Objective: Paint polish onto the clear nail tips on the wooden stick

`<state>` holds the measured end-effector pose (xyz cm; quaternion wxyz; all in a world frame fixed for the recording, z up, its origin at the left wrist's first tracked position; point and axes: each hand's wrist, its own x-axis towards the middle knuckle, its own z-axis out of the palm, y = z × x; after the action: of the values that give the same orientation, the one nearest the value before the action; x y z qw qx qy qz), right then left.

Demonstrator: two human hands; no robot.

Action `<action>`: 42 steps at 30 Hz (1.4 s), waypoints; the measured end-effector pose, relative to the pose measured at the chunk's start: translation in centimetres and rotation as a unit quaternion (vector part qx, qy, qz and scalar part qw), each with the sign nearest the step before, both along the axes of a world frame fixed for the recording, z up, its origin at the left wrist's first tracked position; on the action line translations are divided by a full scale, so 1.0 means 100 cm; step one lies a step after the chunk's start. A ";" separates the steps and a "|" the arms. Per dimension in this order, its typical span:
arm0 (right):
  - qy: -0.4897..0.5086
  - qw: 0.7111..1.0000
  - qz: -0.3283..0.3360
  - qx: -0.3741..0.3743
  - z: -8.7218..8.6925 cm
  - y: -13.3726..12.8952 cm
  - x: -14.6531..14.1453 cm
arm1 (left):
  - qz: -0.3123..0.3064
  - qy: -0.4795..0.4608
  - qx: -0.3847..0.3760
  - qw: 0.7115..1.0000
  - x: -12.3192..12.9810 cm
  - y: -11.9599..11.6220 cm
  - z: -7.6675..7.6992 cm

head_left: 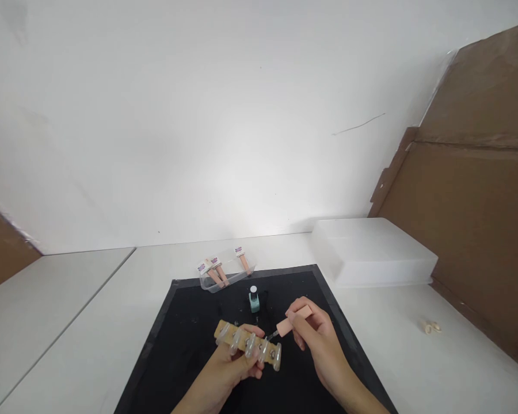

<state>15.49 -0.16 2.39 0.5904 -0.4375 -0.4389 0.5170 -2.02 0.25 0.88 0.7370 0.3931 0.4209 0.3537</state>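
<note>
My left grip clasps the strip of clear tips, probably to steady it. Just to its right, my right grip pinches the pink-handled brush pen-like, likely for control. Beyond both, the teal bottle stands upright, handily near.

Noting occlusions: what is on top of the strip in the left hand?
Clear tips sit in a row on the strip. Its underside, turned away from the camera, is hidden.
</note>
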 end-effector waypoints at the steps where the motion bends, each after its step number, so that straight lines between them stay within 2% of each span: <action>1: 0.000 1.000 0.000 0.000 0.000 0.000 0.000 | -0.001 0.001 0.001 1.000 0.000 0.000 0.000; 9: 0.002 1.000 0.000 -0.002 0.000 0.002 0.001 | -0.020 0.000 0.005 1.000 -0.003 0.001 -0.004; 17: -0.001 1.000 0.005 -0.005 0.003 0.000 0.000 | -0.010 0.015 0.002 1.000 0.000 -0.001 0.007; 23: -0.017 1.000 0.008 0.002 0.007 -0.001 0.000 | -0.033 0.033 0.035 0.998 0.002 -0.003 0.014; 32: -0.123 0.989 0.031 0.077 0.015 -0.005 -0.003 | -0.054 0.053 0.126 0.989 0.004 0.000 -0.004; 37: -0.201 0.972 0.024 0.123 0.010 -0.005 -0.002 | -0.060 0.057 0.146 0.986 0.006 0.000 -0.001; 42: -0.246 0.960 0.028 0.130 0.006 -0.004 -0.001 | -0.054 0.056 0.147 0.986 0.009 0.000 0.001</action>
<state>15.38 -0.59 2.98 0.5013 -0.4587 -0.6458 0.3482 -1.15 0.28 1.00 0.6645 0.5384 0.3833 0.3488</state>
